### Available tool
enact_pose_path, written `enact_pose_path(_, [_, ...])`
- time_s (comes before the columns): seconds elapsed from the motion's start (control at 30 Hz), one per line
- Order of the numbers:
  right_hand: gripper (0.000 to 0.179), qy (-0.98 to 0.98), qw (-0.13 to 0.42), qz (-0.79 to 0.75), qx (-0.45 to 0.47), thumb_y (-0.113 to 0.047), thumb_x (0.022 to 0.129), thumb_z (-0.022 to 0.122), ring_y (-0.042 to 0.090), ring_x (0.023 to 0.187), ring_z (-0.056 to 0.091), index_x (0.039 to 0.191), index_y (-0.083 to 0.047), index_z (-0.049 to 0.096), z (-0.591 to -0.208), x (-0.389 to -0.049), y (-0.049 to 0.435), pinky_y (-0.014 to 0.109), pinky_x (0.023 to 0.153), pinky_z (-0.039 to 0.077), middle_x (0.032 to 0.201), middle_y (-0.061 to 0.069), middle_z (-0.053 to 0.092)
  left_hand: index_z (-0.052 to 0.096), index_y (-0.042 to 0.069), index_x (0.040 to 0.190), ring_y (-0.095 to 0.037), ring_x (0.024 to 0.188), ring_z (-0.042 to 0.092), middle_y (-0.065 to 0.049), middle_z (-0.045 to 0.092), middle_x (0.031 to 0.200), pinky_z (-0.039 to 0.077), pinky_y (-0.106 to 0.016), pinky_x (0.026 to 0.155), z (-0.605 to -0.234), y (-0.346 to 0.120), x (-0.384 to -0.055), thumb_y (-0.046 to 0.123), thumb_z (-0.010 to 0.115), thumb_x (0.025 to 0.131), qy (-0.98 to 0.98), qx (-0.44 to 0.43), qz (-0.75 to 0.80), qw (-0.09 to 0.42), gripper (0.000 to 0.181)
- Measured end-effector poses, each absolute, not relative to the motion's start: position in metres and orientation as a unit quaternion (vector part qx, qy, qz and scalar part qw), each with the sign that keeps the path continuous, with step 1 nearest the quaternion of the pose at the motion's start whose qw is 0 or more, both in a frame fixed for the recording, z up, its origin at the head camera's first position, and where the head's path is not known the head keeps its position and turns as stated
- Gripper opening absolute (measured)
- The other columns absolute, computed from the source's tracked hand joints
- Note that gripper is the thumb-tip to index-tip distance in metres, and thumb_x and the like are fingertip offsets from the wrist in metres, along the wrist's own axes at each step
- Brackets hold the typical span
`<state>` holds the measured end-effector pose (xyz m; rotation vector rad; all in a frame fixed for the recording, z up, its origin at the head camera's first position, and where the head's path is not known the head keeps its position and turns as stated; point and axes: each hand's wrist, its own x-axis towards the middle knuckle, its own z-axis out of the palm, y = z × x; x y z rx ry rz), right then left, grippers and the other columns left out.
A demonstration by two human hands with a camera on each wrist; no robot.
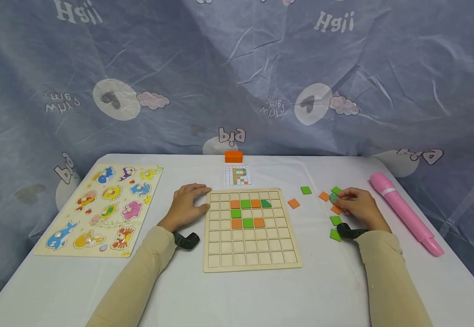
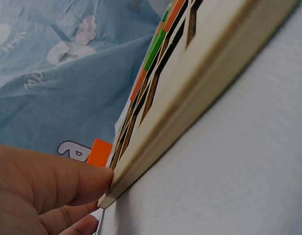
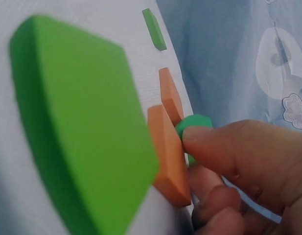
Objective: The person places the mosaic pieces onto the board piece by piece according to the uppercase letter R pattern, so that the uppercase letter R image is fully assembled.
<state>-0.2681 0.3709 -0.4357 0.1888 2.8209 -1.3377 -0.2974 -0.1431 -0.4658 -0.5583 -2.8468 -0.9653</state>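
Observation:
My left hand [image 1: 185, 205] rests at the left edge of a wooden grid board [image 1: 251, 259]. Its thumb touches the board's side, with the fingertips by the upper left corner. Orange and green square tiles [image 1: 247, 223] and a dark green rounded tile [image 1: 265, 204] sit in the board's upper cells. Over at the right, my right hand [image 1: 361, 206] pinches another dark green rounded tile [image 3: 196, 121] between thumb and fingers. Around it lie loose tiles, among them an orange tile [image 3: 168, 156] and a green tile [image 3: 87, 122] that looms large in the right wrist view.
Behind the board lies a pattern card [image 1: 238, 175], with an orange block [image 1: 234, 157] beyond it. An animal puzzle board [image 1: 139, 218] occupies the table's left side. A pink microphone-shaped stick [image 1: 406, 213] lies along the right. A printed cloth [image 1: 237, 68] hangs at the back.

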Motion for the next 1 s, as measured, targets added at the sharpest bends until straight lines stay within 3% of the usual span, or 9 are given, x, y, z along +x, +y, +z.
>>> enact_pose_path(0.33, [0.048,0.873,0.016,-0.485,0.046,-0.012,0.105,0.068,0.007,0.069,0.057,0.141,0.017,0.056,-0.438,-0.266,0.379,0.023,0.061,0.054,0.090,-0.004,0.063,0.068,0.007,0.145,-0.040,0.151,0.042,-0.015,0.059,0.155,0.024,-0.063,0.124,-0.466,-0.141,-0.298,0.023,0.073,0.096,-0.931,-0.181,-0.314,0.037,0.053])
enact_pose_path(0.43, [0.043,0.856,0.020,-0.513,0.056,-0.013,0.107,0.066,0.007,0.068,0.056,0.137,0.016,0.056,-0.437,-0.265,0.381,0.023,0.061,0.054,0.086,-0.008,0.063,0.068,0.007,0.146,-0.041,0.151,0.041,-0.016,0.058,0.156,0.024,-0.064,0.124,-0.466,-0.141,-0.298,0.023,0.073,0.096,-0.932,-0.181,-0.313,0.035,0.052])
enact_pose_path(0.67, [0.014,0.831,0.015,-0.554,0.049,-0.010,0.107,0.063,0.006,0.072,0.060,0.117,0.001,0.062,-0.433,-0.266,0.384,0.022,0.062,0.057,0.086,-0.016,0.067,0.068,0.007,0.145,-0.042,0.151,0.042,-0.016,0.059,0.155,0.024,-0.065,0.123,-0.466,-0.142,-0.298,0.023,0.073,0.096,-0.931,-0.185,-0.311,0.039,0.052])
enact_pose_path(0.83, [0.017,0.828,0.011,-0.559,0.031,-0.010,0.107,0.062,0.007,0.070,0.060,0.120,0.002,0.061,-0.428,-0.268,0.377,0.023,0.063,0.057,0.088,-0.016,0.069,0.069,0.007,0.145,-0.041,0.151,0.042,-0.016,0.059,0.155,0.024,-0.065,0.124,-0.467,-0.143,-0.298,0.024,0.073,0.096,-0.932,-0.184,-0.310,0.043,0.052])
enact_pose_path(1.0, [0.028,0.835,0.019,-0.550,0.001,-0.009,0.107,0.061,0.011,0.069,0.058,0.128,0.010,0.062,-0.421,-0.267,0.363,0.024,0.063,0.055,0.091,-0.008,0.067,0.069,0.007,0.144,-0.040,0.150,0.043,-0.016,0.060,0.154,0.025,-0.065,0.123,-0.467,-0.144,-0.299,0.023,0.073,0.095,-0.931,-0.186,-0.311,0.044,0.051])
